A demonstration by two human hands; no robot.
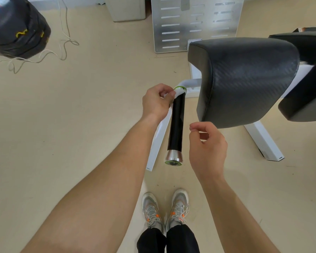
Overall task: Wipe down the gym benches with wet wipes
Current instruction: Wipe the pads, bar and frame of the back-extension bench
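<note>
Pinching wet wipe (179,92) at handle (177,125) top, left hand (156,103); right hand (207,148) empty, half-curled

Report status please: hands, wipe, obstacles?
Left hand pinches wet wipe on handle top. Right hand empty, beside handle. Bench pad unobstructed.

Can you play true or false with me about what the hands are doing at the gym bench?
1. The left hand presses a white wipe against the far end of the black handle. True.
2. The right hand grips the handle. False: it hovers beside the handle, fingers loosely curled, touching nothing.
3. The wipe lies on the black seat pad. False: it is on the handle, by the green ring.
4. The handle's near end has a silver cap. True.
5. The person is barefoot. False: they wear grey sneakers.
</note>
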